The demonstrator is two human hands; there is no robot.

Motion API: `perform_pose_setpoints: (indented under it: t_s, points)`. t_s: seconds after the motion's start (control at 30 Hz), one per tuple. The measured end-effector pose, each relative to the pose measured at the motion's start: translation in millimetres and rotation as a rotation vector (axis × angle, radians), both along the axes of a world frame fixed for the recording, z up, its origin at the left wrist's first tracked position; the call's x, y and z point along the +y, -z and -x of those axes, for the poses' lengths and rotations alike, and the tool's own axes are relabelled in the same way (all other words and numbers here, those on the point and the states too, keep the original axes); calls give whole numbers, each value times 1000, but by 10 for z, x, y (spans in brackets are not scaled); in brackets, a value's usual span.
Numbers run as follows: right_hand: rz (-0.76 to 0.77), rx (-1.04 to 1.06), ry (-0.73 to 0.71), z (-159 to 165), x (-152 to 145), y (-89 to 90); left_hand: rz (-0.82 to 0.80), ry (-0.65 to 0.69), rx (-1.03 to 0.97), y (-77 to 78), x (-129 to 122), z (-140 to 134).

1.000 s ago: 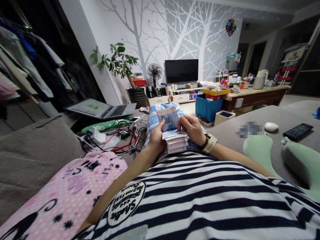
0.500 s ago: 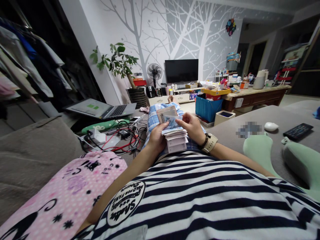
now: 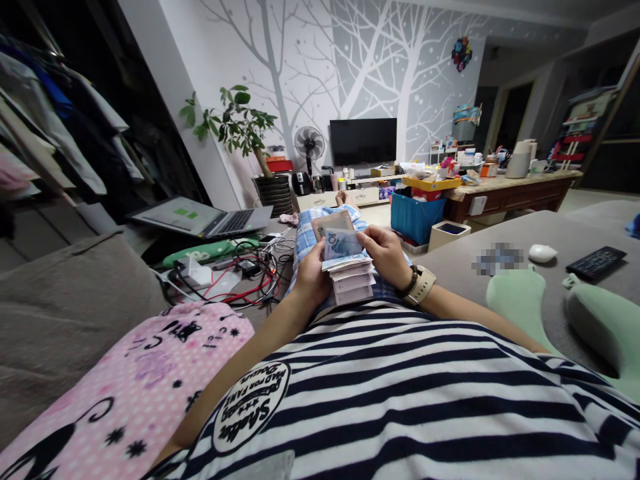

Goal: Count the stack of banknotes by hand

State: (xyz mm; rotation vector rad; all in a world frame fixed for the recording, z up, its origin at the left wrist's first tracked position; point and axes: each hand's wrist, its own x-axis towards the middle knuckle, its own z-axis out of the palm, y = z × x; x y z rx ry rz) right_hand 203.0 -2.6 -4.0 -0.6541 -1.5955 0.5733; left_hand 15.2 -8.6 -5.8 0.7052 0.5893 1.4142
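Over my lap, my left hand [image 3: 314, 270] grips a wad of banknotes [image 3: 353, 279] from its left side, thumb on top. The lower notes hang down in a folded, layered bundle toward my shirt. On the upper face a blue banknote [image 3: 341, 245] marked with a 10 lies flat, and brownish notes [image 3: 330, 225] show behind it. My right hand [image 3: 384, 252] pinches the right edge of the blue note between thumb and fingers. A watch with a pale strap and a dark bracelet circle my right wrist.
To the left are an open laptop [image 3: 200, 217], tangled cables [image 3: 260, 270] and a pink blanket [image 3: 150, 360]. On the right of the sofa lie a remote [image 3: 596, 263], a white mouse [image 3: 543, 253] and a green neck pillow [image 3: 517, 297]. A blue bin [image 3: 416, 217] stands ahead.
The blue note, tilted and partly bent before, now lies flatter and shows more of its face. My left thumb has shifted to its left edge; my right hand stays at its right edge.
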Motion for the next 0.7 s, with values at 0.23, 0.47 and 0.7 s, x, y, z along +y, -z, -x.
perform_pose_setpoints:
  t_s: [0.23, 0.47, 0.7]
  points:
    - [-27, 12, -41, 11, -18, -11, 11, -49, 9, -67, -69, -49]
    - [-40, 12, -40, 15, 1, 8, 41, -82, 81, -87, -111, -57]
    - [-46, 18, -46, 18, 22, 36, 40, -60, 39, -88, -134, -68]
